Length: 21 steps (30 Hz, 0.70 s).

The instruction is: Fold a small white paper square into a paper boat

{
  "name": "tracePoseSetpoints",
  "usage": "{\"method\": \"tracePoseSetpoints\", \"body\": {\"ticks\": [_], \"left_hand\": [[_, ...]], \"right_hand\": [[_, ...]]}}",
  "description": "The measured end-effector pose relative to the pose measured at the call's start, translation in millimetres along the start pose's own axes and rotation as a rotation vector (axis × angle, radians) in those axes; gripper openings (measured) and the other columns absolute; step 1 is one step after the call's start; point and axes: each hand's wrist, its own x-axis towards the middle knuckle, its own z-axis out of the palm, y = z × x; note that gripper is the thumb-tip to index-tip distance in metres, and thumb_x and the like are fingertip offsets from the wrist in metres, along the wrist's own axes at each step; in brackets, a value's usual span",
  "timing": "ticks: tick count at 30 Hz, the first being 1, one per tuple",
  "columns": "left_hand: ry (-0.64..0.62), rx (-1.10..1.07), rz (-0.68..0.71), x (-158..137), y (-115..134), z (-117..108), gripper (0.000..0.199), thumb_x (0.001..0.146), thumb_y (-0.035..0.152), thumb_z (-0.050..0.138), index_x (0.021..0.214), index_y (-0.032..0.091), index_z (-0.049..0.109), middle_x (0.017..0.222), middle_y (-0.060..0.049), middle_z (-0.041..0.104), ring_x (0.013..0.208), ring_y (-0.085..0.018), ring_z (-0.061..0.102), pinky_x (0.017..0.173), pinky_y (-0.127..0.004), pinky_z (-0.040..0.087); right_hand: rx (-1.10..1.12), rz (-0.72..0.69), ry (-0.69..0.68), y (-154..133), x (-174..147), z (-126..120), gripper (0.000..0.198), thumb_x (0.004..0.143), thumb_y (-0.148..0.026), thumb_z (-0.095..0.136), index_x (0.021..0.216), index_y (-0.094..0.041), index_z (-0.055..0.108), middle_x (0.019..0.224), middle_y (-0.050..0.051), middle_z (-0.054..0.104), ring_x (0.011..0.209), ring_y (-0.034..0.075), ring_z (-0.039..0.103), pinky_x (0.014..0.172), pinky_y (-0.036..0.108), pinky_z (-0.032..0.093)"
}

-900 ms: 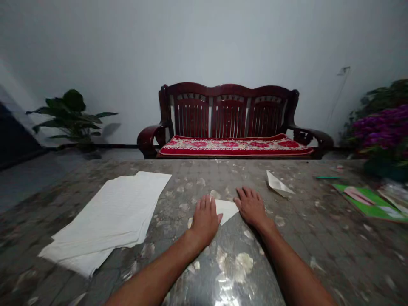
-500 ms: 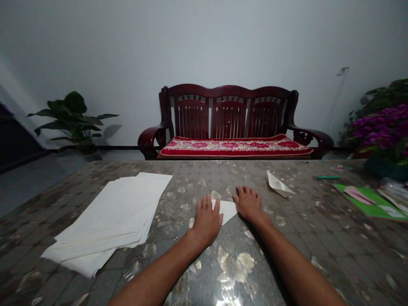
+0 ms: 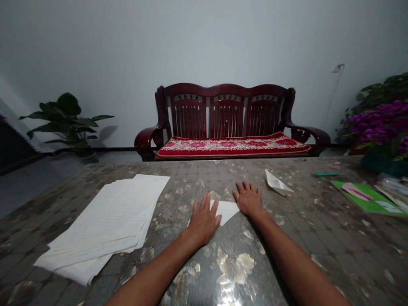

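A small folded piece of white paper point(image 3: 225, 211) lies flat on the patterned table point(image 3: 178, 263), its visible part tapering to the right. Over its left end rests my left hand point(image 3: 204, 220), fingers spread and partly hiding the paper. My right hand point(image 3: 249, 199) lies palm down at the paper's right tip, fingers apart, touching or just beside it. Beyond my right hand stands a folded paper boat point(image 3: 278, 183). To the left lies a loose stack of white paper sheets point(image 3: 108, 221).
At the right are a green sheet with pink and white shapes point(image 3: 366, 199), a green pen point(image 3: 326, 174) and a pot of purple flowers point(image 3: 379, 127). Behind the table stands a dark red wooden bench point(image 3: 226, 97); a leafy plant point(image 3: 68, 119) is at the left.
The fingers of my right hand have spread a little, and my left hand has shifted slightly left on the paper. The whole view has turned slightly.
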Motion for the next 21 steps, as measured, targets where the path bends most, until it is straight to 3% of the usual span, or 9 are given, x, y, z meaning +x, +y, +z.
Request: {"method": "tracePoseSetpoints", "body": {"ticks": [8, 15, 19, 21], "left_hand": [[-0.010, -0.039, 0.013, 4.2, -10.2, 4.4, 0.061, 0.099, 0.051, 0.040, 0.155, 0.028, 0.031, 0.164, -0.017, 0.020, 0.152, -0.035, 0.014, 0.117, -0.066, 0.013], [0.015, -0.031, 0.016, 2.8, -10.1, 5.4, 0.062, 0.099, 0.053, 0.039, 0.155, 0.028, 0.030, 0.164, -0.018, 0.019, 0.152, -0.035, 0.014, 0.116, -0.067, 0.012], [0.036, -0.034, 0.014, 3.2, -10.8, 8.9, 0.062, 0.099, 0.053, 0.039, 0.155, 0.028, 0.031, 0.163, -0.018, 0.020, 0.151, -0.036, 0.016, 0.116, -0.068, 0.012], [0.058, -0.036, 0.025, 3.8, -11.5, 10.8, 0.062, 0.098, 0.052, 0.040, 0.154, 0.028, 0.032, 0.163, -0.018, 0.022, 0.151, -0.036, 0.017, 0.115, -0.069, 0.011]], "right_hand": [[-0.019, 0.013, 0.028, 3.2, 4.3, -3.0, 0.046, 0.100, -0.043, 0.038, 0.139, -0.023, 0.051, 0.141, 0.015, 0.052, 0.125, 0.033, 0.046, 0.103, 0.055, 0.031], [0.085, 0.074, -0.039, 11.9, 11.2, -5.1, 0.045, 0.102, -0.040, 0.035, 0.140, -0.026, 0.052, 0.147, 0.011, 0.050, 0.131, 0.031, 0.044, 0.109, 0.050, 0.027], [0.117, 0.087, -0.077, -1.0, 6.1, -2.6, 0.049, 0.104, -0.036, 0.023, 0.141, -0.021, 0.052, 0.146, 0.012, 0.052, 0.133, 0.026, 0.045, 0.110, 0.042, 0.029], [0.124, 0.051, -0.086, -11.8, 0.3, 1.2, 0.049, 0.104, -0.039, 0.025, 0.145, -0.023, 0.048, 0.150, 0.010, 0.048, 0.138, 0.025, 0.040, 0.113, 0.043, 0.026]]}}
